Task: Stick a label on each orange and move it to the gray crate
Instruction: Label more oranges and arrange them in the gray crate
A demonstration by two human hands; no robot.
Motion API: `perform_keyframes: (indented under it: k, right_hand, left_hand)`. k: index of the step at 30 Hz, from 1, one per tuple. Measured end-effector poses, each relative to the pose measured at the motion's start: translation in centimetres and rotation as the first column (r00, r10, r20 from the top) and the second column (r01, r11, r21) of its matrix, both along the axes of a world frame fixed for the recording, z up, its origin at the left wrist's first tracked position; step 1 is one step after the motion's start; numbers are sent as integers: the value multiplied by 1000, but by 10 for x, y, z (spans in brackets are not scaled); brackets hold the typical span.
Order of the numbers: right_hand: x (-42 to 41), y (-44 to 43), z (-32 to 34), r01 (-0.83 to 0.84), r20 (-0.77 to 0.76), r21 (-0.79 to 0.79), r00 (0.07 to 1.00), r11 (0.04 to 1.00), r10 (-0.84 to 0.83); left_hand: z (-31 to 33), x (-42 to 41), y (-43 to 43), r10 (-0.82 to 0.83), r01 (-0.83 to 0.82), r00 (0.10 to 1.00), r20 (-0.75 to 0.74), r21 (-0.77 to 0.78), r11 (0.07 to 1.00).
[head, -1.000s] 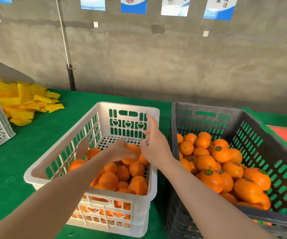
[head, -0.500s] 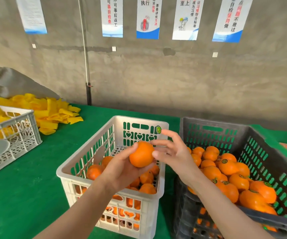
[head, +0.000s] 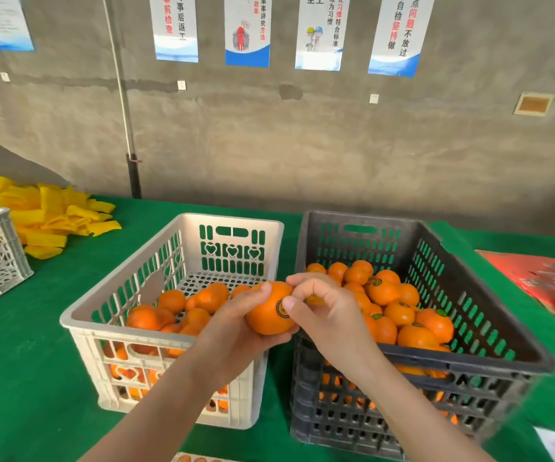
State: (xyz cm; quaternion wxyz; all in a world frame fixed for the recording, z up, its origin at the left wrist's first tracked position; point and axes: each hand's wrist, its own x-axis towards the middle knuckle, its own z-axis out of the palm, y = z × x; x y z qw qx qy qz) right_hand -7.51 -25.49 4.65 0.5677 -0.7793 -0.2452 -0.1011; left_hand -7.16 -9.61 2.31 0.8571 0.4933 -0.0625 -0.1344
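Label (head: 281,308) now on orange (head: 265,315): left grip (head: 232,331) holds, right grip (head: 326,315) seemingly pinches; green table (head: 19,345).

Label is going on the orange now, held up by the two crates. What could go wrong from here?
1. The right hand covers part of the label with its thumb. An edge left unpressed could lift or wrinkle.
2. The left hand holds the orange roughly over the gap between the white crate and the gray crate. A slip could drop it back among unlabeled fruit or between the crates.
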Motion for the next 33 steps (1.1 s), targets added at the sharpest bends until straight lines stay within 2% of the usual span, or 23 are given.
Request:
perform_keyframes:
  k: [4,7,9,14,18,21,24,25,27,29,31,33]
  right_hand:
    - [-7,-4,-6,121,147,-45,983,992,-113]
    - [-14,-6,-8,234,336,-64,920,970,-200]
    - [-17,-8,-10,283,397,-83,889,956,-229]
    - [-20,-24,-16,248,179,-94,957,964,-229]
    - [-32,-28,-26,100,205,-148,976,984,-68]
    - [-31,-34,-33,155,304,-163,947,974,-100]
    - [-22,-49,-28,227,332,-129,927,965,-174]
    - [-18,-56,-24,242,330,-114,924,964,-193]
    - [-5,-71,-13,276,288,-83,927,958,-242]
    - [17,-86,-2,339,228,-72,921,938,-315]
    - [47,-102,8,412,124,-74,908,908,-401]
    - [83,-116,12,447,-6,-151,891,881,-453]
  left_hand:
    - [1,-7,-10,-46,47,998,35,-23,999]
    - [1,-11,-16,-53,55,997,62,-18,998]
    - [2,-14,-19,-43,44,997,64,-7,999]
    - [0,-19,-25,19,-19,1000,14,-1,1000]
    - [2,-24,-38,-39,39,997,62,2,999]
    - [3,-23,-53,13,-16,999,41,66,998]
    - [10,-13,-73,164,-168,986,36,230,958]
    - [12,-7,-81,225,-242,970,89,291,926]
    - [13,12,-95,302,-423,897,323,431,797]
    - [6,36,-105,228,-563,806,546,588,581]
    - [-5,57,-111,11,-540,825,565,784,306]
    - [-11,67,-113,-173,-437,882,437,898,42]
